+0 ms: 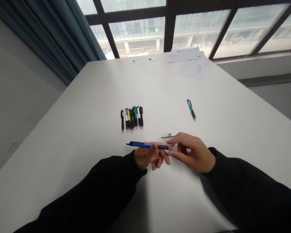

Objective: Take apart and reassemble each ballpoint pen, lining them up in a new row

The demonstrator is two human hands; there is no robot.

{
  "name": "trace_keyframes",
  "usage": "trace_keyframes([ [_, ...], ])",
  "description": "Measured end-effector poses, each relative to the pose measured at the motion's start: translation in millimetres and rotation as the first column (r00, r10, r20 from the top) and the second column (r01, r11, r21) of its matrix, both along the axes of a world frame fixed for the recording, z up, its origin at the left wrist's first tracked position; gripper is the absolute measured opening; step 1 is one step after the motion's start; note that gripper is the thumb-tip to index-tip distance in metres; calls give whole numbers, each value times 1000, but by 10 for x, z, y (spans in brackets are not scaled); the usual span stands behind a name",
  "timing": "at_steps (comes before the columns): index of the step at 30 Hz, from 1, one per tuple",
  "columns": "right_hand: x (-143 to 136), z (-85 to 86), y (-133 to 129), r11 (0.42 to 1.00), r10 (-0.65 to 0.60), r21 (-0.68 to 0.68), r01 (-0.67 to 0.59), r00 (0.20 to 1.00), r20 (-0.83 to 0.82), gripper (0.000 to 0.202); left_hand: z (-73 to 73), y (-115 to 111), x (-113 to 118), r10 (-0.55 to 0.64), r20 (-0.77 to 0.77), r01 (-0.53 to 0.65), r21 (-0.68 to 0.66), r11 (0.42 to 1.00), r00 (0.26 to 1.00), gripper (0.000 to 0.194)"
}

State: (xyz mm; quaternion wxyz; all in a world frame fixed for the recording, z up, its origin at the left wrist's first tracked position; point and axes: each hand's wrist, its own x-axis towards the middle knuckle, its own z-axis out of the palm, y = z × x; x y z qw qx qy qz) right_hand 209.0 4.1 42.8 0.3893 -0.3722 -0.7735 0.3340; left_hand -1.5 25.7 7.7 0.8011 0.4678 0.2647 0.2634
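Note:
My left hand (150, 155) grips a blue pen (145, 145) between thumb and fingers. The pen lies nearly level, its clip end to the left and its dark grip to the right. My right hand (194, 151) is at the pen's right end, with thumb and index finger apart around the tip; whether they touch it is unclear. Just behind my right hand, a thin dark refill (167, 137) and a small metal tip (169, 134) lie on the white table (99, 136), partly beside my fingers.
Several pens (135, 118) in black, white, yellow and green lie side by side behind my left hand. A green pen (191, 109) lies apart at the right. Papers (191, 66) and two small white items lie at the far edge, by the window.

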Motion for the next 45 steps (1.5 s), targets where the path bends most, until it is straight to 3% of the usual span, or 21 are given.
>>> trace_keyframes([
  [3,-52,7,-19,999,32,11,-32,999,10,14,-6,-33,2,-58,7,58,35,998,998,81],
  [7,4,-9,11,998,29,46,-30,999,15,13,-40,-23,-21,-22,0,22,85,996,1000,72],
  [10,161,-52,82,999,9,33,-11,999,43,12,-78,63,-70,145,-46,-138,127,982,988,58],
  [13,387,-136,181,999,-41,-2,41,994,98,12,-138,185,-140,345,-129,-317,198,928,930,42],
  [16,570,-228,252,996,-54,-62,66,982,181,16,-192,246,-183,408,-192,-328,343,880,893,34],
  [18,632,-266,270,994,-33,-88,59,963,268,15,-206,238,-186,448,-243,-256,552,793,861,27],
  [21,649,-284,272,996,-20,-70,50,923,385,11,-209,201,-176,566,-273,-89,844,529,778,17],
  [23,639,-285,271,997,-28,-56,56,909,416,10,-214,189,-173,616,-267,5,920,392,741,15],
  [26,627,-297,280,993,-76,-50,106,906,416,9,-229,192,-177,631,-271,92,949,302,727,16],
  [28,627,-313,292,985,-126,-57,163,903,412,9,-234,198,-177,631,-278,118,952,283,724,17],
  [32,638,-334,310,971,-174,-82,224,900,400,11,-225,204,-166,634,-297,112,942,315,714,14],
  [41,636,-362,301,958,-197,-118,260,902,385,13,-235,200,-160,650,-338,77,915,395,680,11],
  [45,644,-392,305,961,-189,-119,248,909,372,13,-234,197,-163,662,-331,52,913,404,672,10],
])
